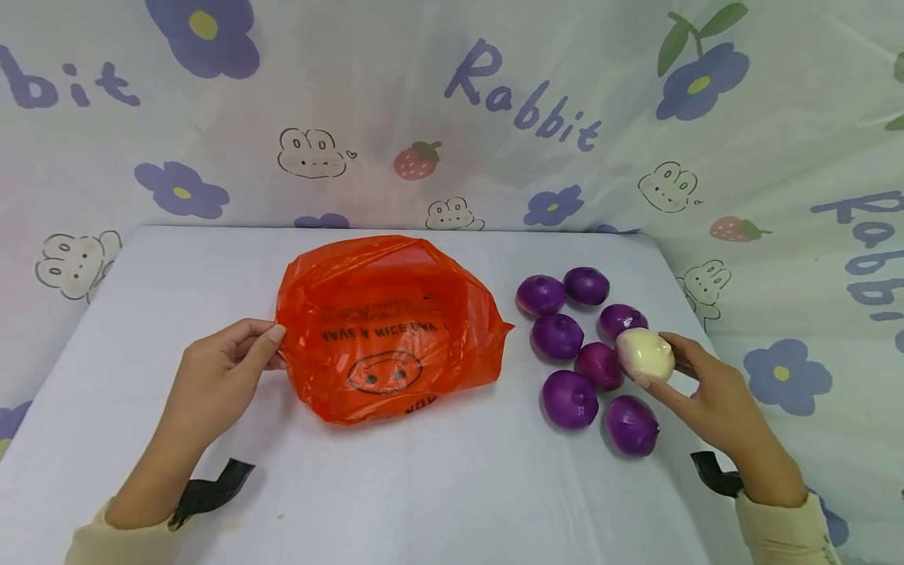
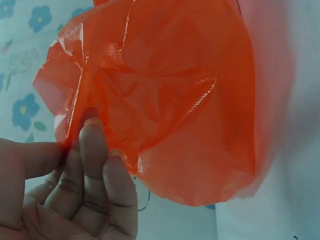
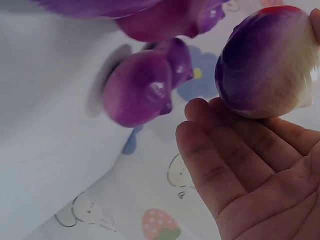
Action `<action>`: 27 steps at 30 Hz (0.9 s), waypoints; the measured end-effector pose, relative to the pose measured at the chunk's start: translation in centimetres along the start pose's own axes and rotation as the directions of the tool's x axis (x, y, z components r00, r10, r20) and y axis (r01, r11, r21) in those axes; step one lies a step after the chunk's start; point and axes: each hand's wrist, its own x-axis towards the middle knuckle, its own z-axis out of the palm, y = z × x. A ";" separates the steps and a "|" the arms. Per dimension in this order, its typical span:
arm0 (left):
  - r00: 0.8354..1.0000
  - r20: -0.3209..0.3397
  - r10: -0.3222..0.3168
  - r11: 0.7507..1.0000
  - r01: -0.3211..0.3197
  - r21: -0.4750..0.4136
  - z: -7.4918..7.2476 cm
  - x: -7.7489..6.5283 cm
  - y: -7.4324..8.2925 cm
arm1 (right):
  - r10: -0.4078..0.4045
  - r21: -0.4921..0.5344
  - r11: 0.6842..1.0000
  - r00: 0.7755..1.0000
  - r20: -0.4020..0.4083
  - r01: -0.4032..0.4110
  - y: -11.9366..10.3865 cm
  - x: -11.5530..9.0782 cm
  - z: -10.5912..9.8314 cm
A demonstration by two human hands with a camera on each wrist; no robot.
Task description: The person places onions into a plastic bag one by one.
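Note:
My left hand [image 1: 222, 373] pinches the left edge of an orange-red plastic bag [image 1: 395, 337] between thumb and fingers. The bag is puffed out, with upside-down black lettering and a printed face. From the left wrist side, the bag [image 2: 175, 115] looks crumpled and see-through. On the right, my right hand [image 1: 727, 400] grips an onion [image 1: 646, 355] with the thumb in front and fingers behind. Its side facing the head camera is creamy white; in the right wrist view this onion [image 3: 265, 60] shows purple blending to white. It is held over the nearest purple onions [image 1: 599, 366].
Several glossy purple onions [image 1: 557, 337] lie grouped on the white table [image 1: 424, 486], right of the bag. One onion [image 1: 632, 426] sits nearest the front. A cloth [image 1: 381, 102] printed with flowers, rabbits and strawberries hangs behind and beside the table.

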 end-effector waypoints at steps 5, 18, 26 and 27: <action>1.000 -0.001 0.007 1.000 -0.007 -0.009 0.1 -0.1 0.1 | -0.031 0.004 1.000 0.999 -0.007 0.031 -1.1 0.3 -0.1; 0.999 0.008 0.031 0.999 -0.031 -0.027 0.2 -0.2 0.4 | -0.239 -0.008 0.971 0.970 -0.052 0.238 -4.8 1.1 0.1; 0.999 0.010 0.031 0.999 -0.030 -0.022 0.4 -0.2 0.2 | -0.305 -0.010 0.952 0.951 -0.048 0.305 -6.6 1.6 0.6; 0.999 0.013 0.032 0.999 -0.032 -0.027 0.4 -0.2 0.1 | -0.313 -0.012 0.950 0.949 -0.042 0.313 -6.8 1.7 0.8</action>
